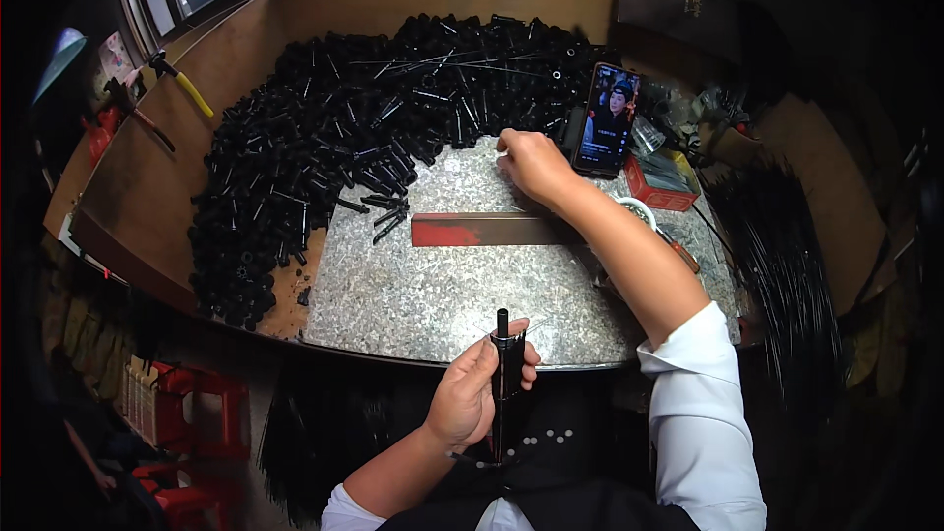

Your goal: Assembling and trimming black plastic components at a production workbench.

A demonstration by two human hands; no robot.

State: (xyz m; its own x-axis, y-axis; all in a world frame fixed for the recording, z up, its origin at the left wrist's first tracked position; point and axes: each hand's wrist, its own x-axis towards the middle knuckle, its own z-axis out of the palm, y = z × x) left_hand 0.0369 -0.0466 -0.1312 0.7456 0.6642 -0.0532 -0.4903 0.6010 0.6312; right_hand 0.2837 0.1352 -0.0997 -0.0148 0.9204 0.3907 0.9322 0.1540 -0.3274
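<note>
My left hand (472, 388) is closed round a long, slim black piece (507, 364) in front of my body. A narrow black tube end sticks up from its top, and thin rods seem to run down its length. My right hand (531, 165) is stretched out over the far part of the speckled board (393, 285), at the front edge of a big heap of black tubular parts (324, 118). Its fingers are curled together; whatever is between them is too small or hidden to make out.
A bar with a red end (444, 230) lies across the board, beneath my right forearm. At right stand a lit phone (607, 123) and a red box (661, 183). Long black rods (787, 256) hang beyond. Wooden walls (147, 206) enclose the heap; yellow-handled pliers (192, 93) hang there.
</note>
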